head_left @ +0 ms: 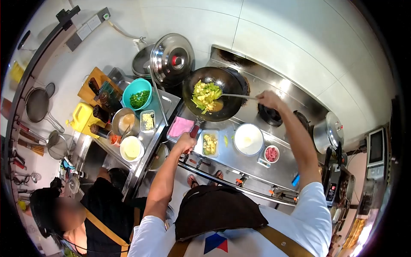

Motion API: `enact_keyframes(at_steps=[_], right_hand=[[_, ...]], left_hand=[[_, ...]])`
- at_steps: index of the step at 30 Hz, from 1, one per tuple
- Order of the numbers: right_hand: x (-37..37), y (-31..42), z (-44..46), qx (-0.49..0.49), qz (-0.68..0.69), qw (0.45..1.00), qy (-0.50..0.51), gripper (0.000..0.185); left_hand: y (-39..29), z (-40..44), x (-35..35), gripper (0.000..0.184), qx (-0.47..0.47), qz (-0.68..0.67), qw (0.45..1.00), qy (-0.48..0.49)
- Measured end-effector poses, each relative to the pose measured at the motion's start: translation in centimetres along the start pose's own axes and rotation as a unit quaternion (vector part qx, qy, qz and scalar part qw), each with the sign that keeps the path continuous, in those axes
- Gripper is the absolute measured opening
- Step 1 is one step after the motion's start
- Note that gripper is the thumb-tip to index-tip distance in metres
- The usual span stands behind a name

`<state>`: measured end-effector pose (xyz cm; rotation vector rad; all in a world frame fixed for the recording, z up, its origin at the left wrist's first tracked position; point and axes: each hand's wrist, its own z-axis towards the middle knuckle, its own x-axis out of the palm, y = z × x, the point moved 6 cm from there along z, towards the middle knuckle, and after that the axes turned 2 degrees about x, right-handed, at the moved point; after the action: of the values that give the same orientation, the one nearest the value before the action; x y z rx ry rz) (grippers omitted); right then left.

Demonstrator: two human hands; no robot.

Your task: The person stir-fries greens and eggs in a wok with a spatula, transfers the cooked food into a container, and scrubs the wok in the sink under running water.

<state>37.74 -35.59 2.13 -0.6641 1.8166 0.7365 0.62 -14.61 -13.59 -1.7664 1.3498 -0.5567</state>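
My left hand (pixel 185 143) is closed around the red handle (pixel 195 131) of a dark wok (pixel 200 112) on the stove. In the wok lies a mix of green pieces and yellow, egg-like pieces (pixel 206 95), with a little brownish liquid beside it. My right hand (pixel 269 100) grips a long-handled metal cooking utensil (pixel 239 96) that reaches into the food from the right. The food hides its head, so I cannot tell whether it is a ladle or a spatula. Near my left hand are a pink cloth (pixel 181 127) and a clear container of yellow pieces (pixel 210 144).
A white enamel bowl (pixel 248 139) and a small bowl of raw meat (pixel 271 154) sit on the steel front. Leftward are a turquoise bowl of chopped greens (pixel 139 95), a large lid (pixel 172 60) and a yellow jug (pixel 83 118). A co-worker (pixel 105 210) stands lower left.
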Motion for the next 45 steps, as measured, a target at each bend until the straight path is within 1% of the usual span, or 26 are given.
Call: enact_keyframes(at_steps=[1,2,3,4,8,12,13,16,17,20,21,25,28,29,30,32,33,36,37,40,43,45], right_hand=[[2.9,-0.9,0.5,0.041,0.076,0.996,0.03,0.036],[5.0,-0.8,0.3,0.001,0.094,0.995,-0.015,0.037],[7.2,-0.9,0.1,0.021,0.122,0.992,-0.019,0.039],[9.4,-1.4,0.0,0.044,0.158,0.987,-0.006,0.039],[9.6,-0.1,-3.8,0.016,0.218,0.974,-0.057,0.038],[7.9,-1.5,-6.4,0.044,0.269,0.961,-0.04,0.039],[7.2,-1.9,-7.1,0.055,0.262,0.962,-0.05,0.039],[5.2,-1.5,-9.4,0.09,0.237,0.967,-0.031,0.038],[5.3,-1.6,-9.8,0.07,0.241,0.967,-0.052,0.037],[6.1,-2.1,-11.0,0.079,0.202,0.975,-0.049,0.037],[6.1,-1.9,-11.8,0.089,0.216,0.971,-0.047,0.037],[7.6,-2.5,-13.7,0.065,0.245,0.967,-0.033,0.038],[7.0,-1.5,-16.6,0.036,0.274,0.96,-0.041,0.039],[6.6,-0.9,-17.9,0.077,0.287,0.955,-0.012,0.04],[6.6,-0.7,-18.9,0.078,0.297,0.952,-0.009,0.04],[7.0,-0.7,-20.9,0.082,0.317,0.945,-0.001,0.039],[7.4,-0.9,-21.9,0.108,0.31,0.944,0.016,0.038],[8.2,-0.1,-25.4,0.138,0.325,0.936,-0.004,0.036],[8.7,0.0,-26.2,0.134,0.296,0.946,-0.002,0.035],[10.2,1.2,-28.4,0.161,0.258,0.952,0.032,0.034],[13.0,1.2,-28.7,0.155,0.216,0.963,0.046,0.034],[13.2,2.5,-28.4,0.163,0.162,0.971,0.068,0.034]], left_hand=[[-0.3,-0.1,0.0,0.008,-0.006,0.002,1.0,0.0],[-0.5,-0.2,-0.1,0.009,-0.012,0.004,1.0,0.0],[-0.6,-0.3,0.0,0.01,-0.018,-0.01,1.0,-0.003],[-0.5,-0.4,-0.1,0.015,-0.028,-0.007,1.0,-0.004],[-0.8,-0.7,-0.4,0.014,-0.04,0.001,0.999,-0.001],[-0.6,-0.7,-0.6,0.012,-0.035,-0.02,0.999,0.016],[-0.4,-0.6,-0.5,0.01,-0.033,-0.024,0.999,0.029],[-0.1,-0.6,-0.5,0.01,-0.041,-0.037,0.998,0.037],[0.1,-0.6,-0.4,0.01,-0.041,-0.034,0.998,0.039],[0.5,-0.7,-0.4,0.01,-0.032,-0.05,0.998,0.035],[0.5,-0.8,-0.5,0.011,-0.039,-0.049,0.997,0.037],[0.7,-0.7,-1.2,0.011,-0.026,-0.044,0.998,0.03],[0.9,0.1,-1.5,0.015,-0.013,-0.049,0.999,0.018],[1.0,0.6,-1.7,0.018,-0.01,-0.048,0.999,0.024],[0.9,0.9,-1.8,0.017,-0.016,-0.051,0.998,0.017],[-0.2,1.4,-2.2,0.01,0.006,-0.04,0.999,0.01],[-0.4,1.8,-2.5,0.009,0.003,-0.037,0.999,0.006],[-1.2,2.9,-3.2,0.01,0.005,-0.026,1.0,0.001],[-0.8,3.7,-3.4,0.012,0.009,-0.03,0.999,0.007],[-1.2,3.4,-3.5,0.013,-0.005,-0.025,1.0,0.017],[-0.6,3.8,-3.2,0.014,-0.002,-0.029,0.999,0.02],[-0.7,3.4,-2.8,0.014,-0.007,-0.031,0.999,0.01]])
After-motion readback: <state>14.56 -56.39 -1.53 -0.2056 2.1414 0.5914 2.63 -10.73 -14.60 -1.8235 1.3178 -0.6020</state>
